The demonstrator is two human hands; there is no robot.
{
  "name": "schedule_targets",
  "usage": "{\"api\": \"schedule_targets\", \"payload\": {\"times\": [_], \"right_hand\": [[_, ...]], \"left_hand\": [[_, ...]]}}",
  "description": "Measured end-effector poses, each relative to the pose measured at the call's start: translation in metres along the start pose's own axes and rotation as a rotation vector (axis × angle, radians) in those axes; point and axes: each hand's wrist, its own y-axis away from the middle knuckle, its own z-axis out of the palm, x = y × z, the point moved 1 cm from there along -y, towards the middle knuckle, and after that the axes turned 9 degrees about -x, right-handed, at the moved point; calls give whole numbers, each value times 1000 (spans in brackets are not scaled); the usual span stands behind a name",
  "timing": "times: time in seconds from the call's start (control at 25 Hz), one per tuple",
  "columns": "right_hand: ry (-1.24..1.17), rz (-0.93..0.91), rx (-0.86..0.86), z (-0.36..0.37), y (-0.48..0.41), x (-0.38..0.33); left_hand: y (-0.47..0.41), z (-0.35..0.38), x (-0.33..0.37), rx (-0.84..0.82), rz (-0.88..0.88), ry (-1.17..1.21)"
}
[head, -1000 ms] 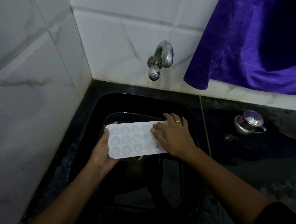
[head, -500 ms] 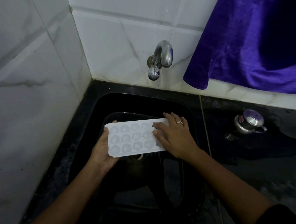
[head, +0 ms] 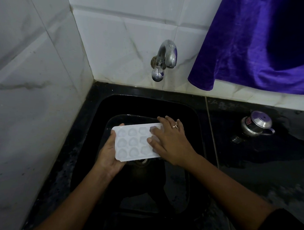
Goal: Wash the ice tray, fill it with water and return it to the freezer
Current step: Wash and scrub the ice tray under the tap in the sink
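- Ice tray point(head: 132, 143), white, held over the black sink point(head: 196, 127).
- Left hand point(head: 108, 156) grips its left end.
- Right hand point(head: 171, 142) lies spread flat on its right half.

Two bare forearms reach in from the bottom edge, uncovered from the wrists back toward the elbows. The left hand point(head: 109, 154) wears nothing that shows: no ring, no band, no watch. The right hand point(head: 171, 142) carries a small pale metal ring with a raised top point(head: 175, 126) on one finger, possibly the ring finger, though the dim light makes that hard to settle. At the lower right corner the right arm disappears into a plain dark, probably black, fabric sleeve point(head: 286, 227), unmarked and loosely fitted.
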Motion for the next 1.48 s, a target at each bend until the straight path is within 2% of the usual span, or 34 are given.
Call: {"api": "schedule_targets", "payload": {"times": [0.16, 0.24, 0.32, 0.48, 0.64, 0.92, 1.08, 1.2, 1.28, 1.4, 1.48], "right_hand": [[0, 58, 1, -4, -5, -1], [26, 41, -22, 0, -5, -5], [37, 10, -30, 1, 0, -1], [-8, 91, -28, 0, -7, -4], [3, 29, -68, 1, -2, -4], [-112, 113, -85, -5, -13, -8], [151, 99, -44, -10, -17, -14], [8, 13, -127, -11, -10, -7], [-81, 35, -119, -12, -8, -2], [30, 67, -59, -3, -12, -13], [-21, 30, -100, -1, -9, -12]], "left_hand": [[8, 13, -5, -4, 26, -73], [9, 13, -5, 41, 49, -96], [11, 16, -2, 14, 35, -107], [12, 22, -4, -9, 26, -130], [12, 15, 1, 8, 36, -115], [11, 11, -3, 35, 36, -136], [11, 11, -5, 64, 38, -121], [15, 15, 0, 24, 47, -122], [20, 20, 3, -6, 34, -120], [15, 13, 1, 31, 76, -93], [16, 15, 2, 25, 82, -95]]}}
